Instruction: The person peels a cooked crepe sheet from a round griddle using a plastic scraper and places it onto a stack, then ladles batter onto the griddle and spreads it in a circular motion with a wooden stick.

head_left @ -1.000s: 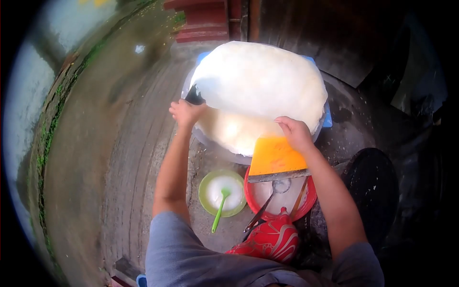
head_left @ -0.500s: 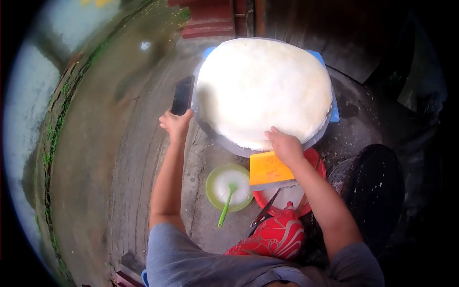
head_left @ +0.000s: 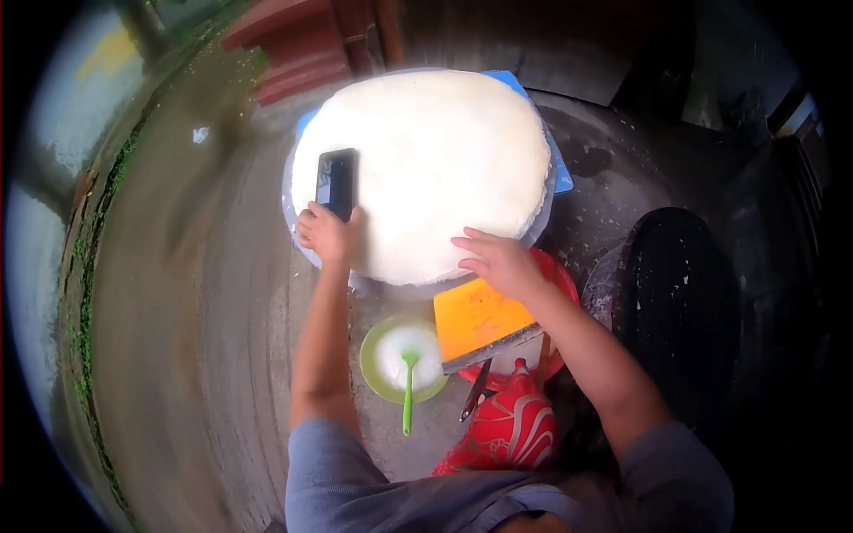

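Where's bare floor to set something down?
Widest: ground between the mossy edge and the left forearm. Smaller: speckled patch between the blue panel and the dark round object. Crowded: below the right hand, where the orange scraper overlaps the red basin in view, green bowl close beside.
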Motion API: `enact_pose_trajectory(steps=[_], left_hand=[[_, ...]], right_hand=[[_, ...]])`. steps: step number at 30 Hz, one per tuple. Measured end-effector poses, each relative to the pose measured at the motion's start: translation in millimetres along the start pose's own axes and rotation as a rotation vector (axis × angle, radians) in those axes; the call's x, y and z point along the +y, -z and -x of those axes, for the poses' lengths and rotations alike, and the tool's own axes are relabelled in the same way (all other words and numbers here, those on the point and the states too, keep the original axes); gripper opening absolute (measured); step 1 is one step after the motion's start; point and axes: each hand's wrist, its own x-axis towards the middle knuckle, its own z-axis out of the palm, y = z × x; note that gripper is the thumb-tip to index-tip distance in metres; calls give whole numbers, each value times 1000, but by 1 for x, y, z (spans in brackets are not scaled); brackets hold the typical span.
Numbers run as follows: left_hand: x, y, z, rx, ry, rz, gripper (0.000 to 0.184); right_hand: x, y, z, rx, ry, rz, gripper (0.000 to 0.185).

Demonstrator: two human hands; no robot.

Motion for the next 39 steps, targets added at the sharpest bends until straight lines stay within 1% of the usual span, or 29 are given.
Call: enact_pose_trajectory(steps=[1,2,4,6,7,8,10,12,13,14,16,17,18,20,22,23,24,25,26,27,28,29,31,32,34,36,37,38,39], left_hand=[[1,3,8,150,-114,-68,83],[2,9,15,100,-164,-65,85],[1,14,29,116,-418,-36,76],[6,19,46,-4,-547,-111,65],[6,21,53,-75,-615,-120,58],[5,17,59,-69,-684,-128,58],[1,10,64,-196,-759,-160,57],[2,11,64,-209,-753,-145,56],[2,12,65,-223,-739,-133,56],[1,12,68,-238,-735,-141,56],[0,12,66,-192,-764,-144,56],[-2,11,65,-186,-767,-156,56],[-4,12,65,-193,-767,-162,56],[-6,13,65,-191,-781,-167,56],[-7,14,64,-225,-763,-182,56],[-8,13,63,-261,-755,-195,56],[-8,12,63,-262,-751,-177,57],[-9,11,62,-259,-758,-163,55],[-8,11,61,-257,-769,-144,53],[-7,16,64,-256,-779,-141,53],[-7,22,70,-189,-741,-125,52],[-3,26,77,-128,-718,-97,51],[2,38,97,-80,-743,83,51],[5,45,113,-73,-751,175,50],[8,63,145,-157,-789,307,43],[1,75,174,-199,-839,290,37],[-5,81,187,-227,-858,299,35],[-13,84,199,-234,-884,313,35],[-22,88,210,-276,-839,337,33]], right_hand=[[7,12,-1,91,-211,-162,32],[16,23,-6,184,-415,-326,35],[53,42,-25,153,-923,-456,41],[64,45,-41,364,-989,-903,46],[76,43,-48,374,-990,-908,46],[90,38,-55,425,-1017,-926,45],[116,30,-66,482,-1050,-942,44],[131,27,-70,450,-926,-933,45],[135,27,-65,444,-938,-936,45],[138,26,-58,406,-934,-945,41],[128,35,-53,334,-911,-971,33],[117,41,-44,353,-939,-879,30],[113,34,-29,349,-947,-884,30],[113,20,17,568,-745,-486,27],[107,-8,79,594,-715,-454,25],[102,-25,114,602,-739,-371,20],[102,-47,155,587,-840,-373,20],[93,-64,194,491,-1000,-247,25],[81,-83,232,365,-1018,54,35],[67,-92,255,206,-1229,46,39],[56,-100,277,45,-1446,34,43],[54,-124,301,90,-1623,-426,43],[33,-108,322,74,-1600,-1412,41],[7,-72,311,-12,-1348,-1885,40],[25,-107,318,16,-1445,-1525,32],[31,-119,322,110,-1434,-1448,33],[40,-116,324,5,-1300,-865,30],[38,-119,325,292,-1076,-445,25],[33,-102,324,325,-1063,-342,22]])
